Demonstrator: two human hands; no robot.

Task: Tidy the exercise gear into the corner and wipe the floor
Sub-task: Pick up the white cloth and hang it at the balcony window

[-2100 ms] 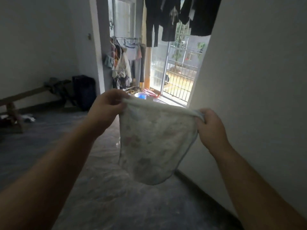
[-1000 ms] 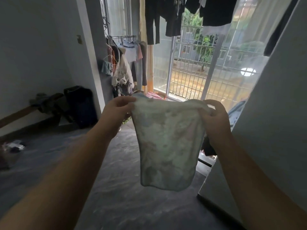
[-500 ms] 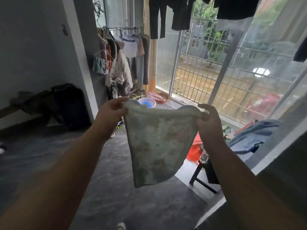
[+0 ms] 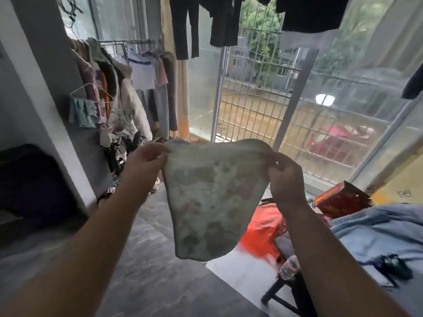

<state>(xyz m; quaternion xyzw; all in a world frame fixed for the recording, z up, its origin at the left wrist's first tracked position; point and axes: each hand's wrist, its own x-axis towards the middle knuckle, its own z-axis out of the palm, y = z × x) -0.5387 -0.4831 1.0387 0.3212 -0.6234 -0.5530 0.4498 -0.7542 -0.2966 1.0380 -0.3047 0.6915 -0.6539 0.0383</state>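
Note:
A pale cloth (image 4: 210, 200) with faded pastel patches hangs spread out in front of me at chest height. My left hand (image 4: 146, 161) pinches its top left corner and my right hand (image 4: 283, 179) grips its top right corner. The cloth droops to a rounded lower edge above the dark grey floor (image 4: 146, 271). No exercise gear can be made out in this view.
A rail of hanging clothes (image 4: 128, 88) stands at the left by a pillar. Ahead is a barred glass door (image 4: 251, 92) with dark garments (image 4: 206, 21) hung above. At the right are an orange bag (image 4: 261, 234), a red box (image 4: 341, 200), a blue fabric (image 4: 375, 239) and a dark stool (image 4: 290, 294).
I have moved forward and turned right past the white wall; the barred door, stool and blue fabric have come into view. Both hands keep the cloth stretched between them.

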